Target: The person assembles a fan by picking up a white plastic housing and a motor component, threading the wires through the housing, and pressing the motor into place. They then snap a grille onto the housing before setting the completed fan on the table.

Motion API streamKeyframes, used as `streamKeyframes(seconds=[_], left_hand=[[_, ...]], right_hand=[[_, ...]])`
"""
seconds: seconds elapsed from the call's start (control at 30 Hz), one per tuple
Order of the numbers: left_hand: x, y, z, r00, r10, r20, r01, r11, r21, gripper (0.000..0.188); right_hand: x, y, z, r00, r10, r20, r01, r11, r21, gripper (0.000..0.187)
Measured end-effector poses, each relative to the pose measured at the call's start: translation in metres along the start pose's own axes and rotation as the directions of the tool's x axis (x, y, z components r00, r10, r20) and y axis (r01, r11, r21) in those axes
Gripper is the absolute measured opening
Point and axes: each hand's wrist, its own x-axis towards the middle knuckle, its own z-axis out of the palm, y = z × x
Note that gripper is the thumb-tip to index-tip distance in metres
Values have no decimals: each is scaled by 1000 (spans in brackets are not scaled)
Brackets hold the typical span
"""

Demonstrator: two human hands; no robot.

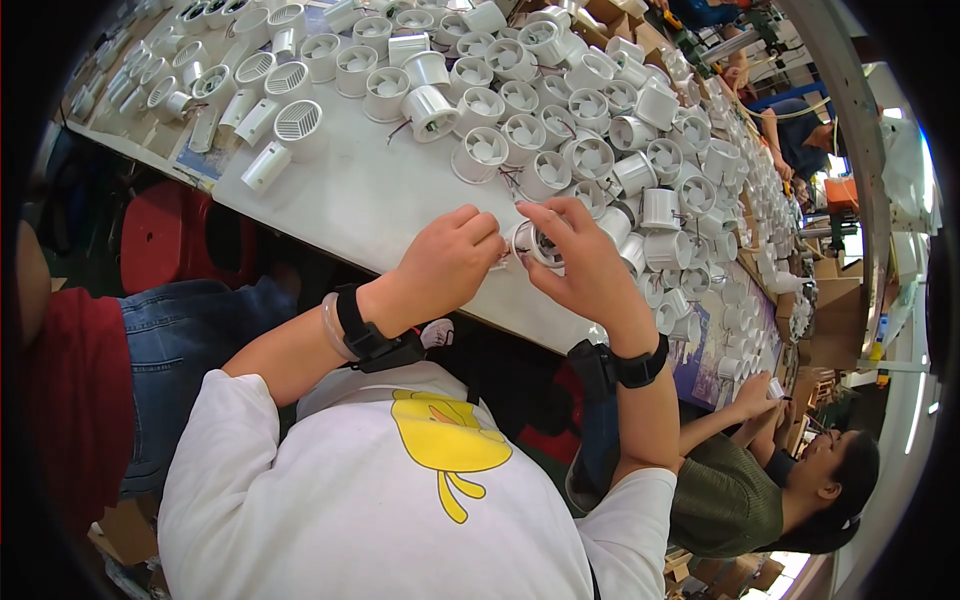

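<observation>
In my right hand [592, 268] is a small white round fan housing [524, 240], gripped between thumb and fingers just over the table's near edge. Its open side shows a dark inside. My left hand [443, 262] is closed in a pinch right beside the housing's left side. Thin wires seem to show by those fingertips, but what the pinch holds is too small to make out. Closest beyond my hands stand more white fan housings [546, 174], with round fan blades inside and short dark wires hanging out.
Many white fan housings cover the table [350, 190] at the back and right. Housings with slatted grilles [298, 120] and a white cylinder [266, 167] lie at left. A red stool [165, 240] and a person in jeans [200, 340] are left; a person in green [725, 500] works at right.
</observation>
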Motion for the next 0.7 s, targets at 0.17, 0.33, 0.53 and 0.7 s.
streamKeyframes(seconds=[0.17,0.33,0.53,0.7], left_hand=[[6,11,-12,992,-118,-38,113,987,-117,13],[6,8,-1,991,-111,-74,108,993,-49,14],[8,6,1,996,-86,-38,84,995,-53,11],[9,4,2,999,-50,1,50,996,-76,11]], right_hand=[[0,2,-1,1000,5,15,-6,1000,24,55],[1,-4,-5,999,-43,12,42,998,48,55],[-1,1,-11,993,-98,67,99,995,-15,56],[1,-2,-14,991,-69,114,73,997,-31,57]])
